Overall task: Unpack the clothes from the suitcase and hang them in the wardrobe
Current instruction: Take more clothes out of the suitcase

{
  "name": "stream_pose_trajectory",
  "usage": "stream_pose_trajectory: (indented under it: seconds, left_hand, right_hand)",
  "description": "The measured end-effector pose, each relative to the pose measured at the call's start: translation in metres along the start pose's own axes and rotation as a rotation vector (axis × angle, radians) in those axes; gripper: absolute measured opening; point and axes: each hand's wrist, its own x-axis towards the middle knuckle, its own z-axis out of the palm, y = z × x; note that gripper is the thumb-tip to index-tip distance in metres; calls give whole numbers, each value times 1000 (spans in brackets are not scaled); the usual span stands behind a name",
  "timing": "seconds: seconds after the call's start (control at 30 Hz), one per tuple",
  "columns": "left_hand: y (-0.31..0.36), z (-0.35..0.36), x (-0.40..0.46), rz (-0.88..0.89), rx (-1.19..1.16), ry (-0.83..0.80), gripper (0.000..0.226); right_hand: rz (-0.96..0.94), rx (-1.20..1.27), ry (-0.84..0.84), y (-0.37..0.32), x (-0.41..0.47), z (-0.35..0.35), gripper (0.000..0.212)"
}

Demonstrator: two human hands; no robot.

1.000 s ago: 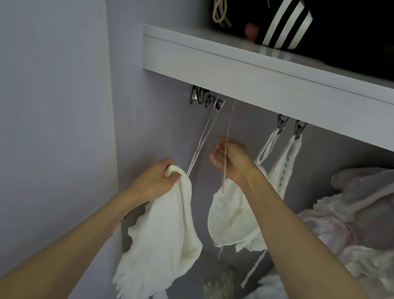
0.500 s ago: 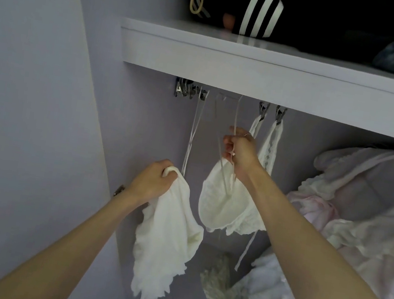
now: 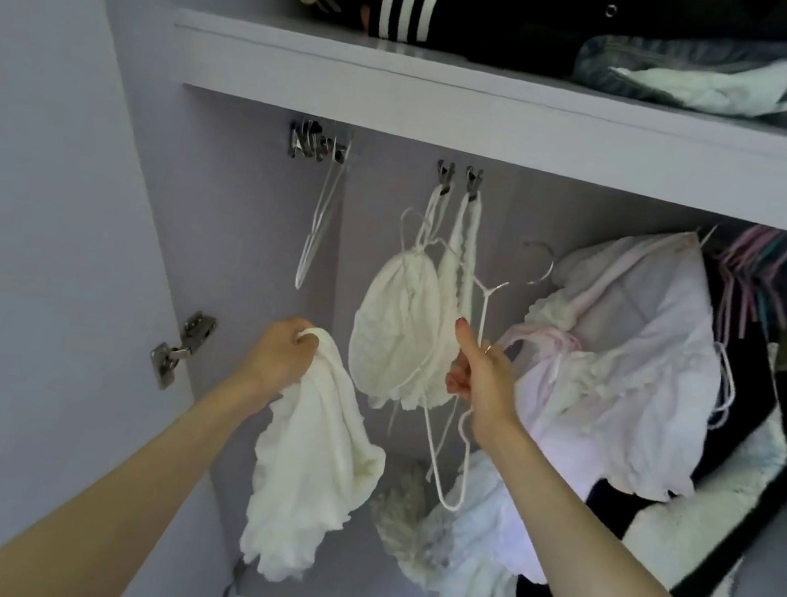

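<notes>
My left hand (image 3: 278, 357) still grips the bunched top of the cream garment (image 3: 310, 472), fingers curled tight round the fabric; the cloth hangs below my fist at about seven o'clock from the middle of the view, inside the wardrobe (image 3: 516, 110) near its left wall. That much matches half a second ago.

The change is on the right. My right hand (image 3: 479, 378) was up among the thin wires just under the shelf; now it sits lower, at about five o'clock from the clipped white top (image 3: 396, 330), and it holds a white wire hanger (image 3: 453, 444) clear of the rail. Its fingers are closed round the hanger's wire, thumb pointing up. The hook (image 3: 540, 265) points toward one o'clock, free in the air, and the hanger's lower loop dangles below my wrist.

The white top still hangs from two metal clips (image 3: 458, 179) at twelve o'clock. One empty hanger (image 3: 320, 228) stays on the rail at eleven o'clock. Pale clothes (image 3: 629, 369) crowd the three o'clock side.
</notes>
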Motion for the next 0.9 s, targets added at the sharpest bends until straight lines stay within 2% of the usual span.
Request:
stream_pose_trajectory:
  seconds: [0.1, 0.2, 0.27, 0.37, 0.43, 0.53, 0.7, 0.83, 0.9]
  left_hand:
    - [-1, 11, -20, -123, -158, -75, 23]
    - [-2, 19, -37, -281, -427, -65, 23]
    - [-3, 22, -48, -323, -455, -105, 19]
    - [-11, 25, -62, -209, -169, -150, 11]
    - [-17, 29, -65, -55, 87, -113, 11]
    - [-22, 35, -67, 46, 278, -8, 14]
    - [-33, 27, -65, -65, 271, 162, 11]
    - [-40, 15, -62, -178, 237, 196, 18]
    - [-39, 12, -61, -160, 287, 202, 21]
  right_hand:
    - [133, -23, -55, 9, -16, -27, 35]
    - [196, -148, 48, 21, -28, -43, 44]
    - [154, -342, 144, 32, -40, -51, 50]
    - [104, -485, 143, 52, -53, -65, 46]
    - [132, -471, 85, 56, -57, -75, 42]
    - [157, -430, 29, 51, -65, -83, 39]
    - [62, -522, 11, 54, -73, -91, 42]
    - [40, -476, 59, 52, -71, -97, 46]
    - [24, -439, 48, 51, -72, -98, 47]
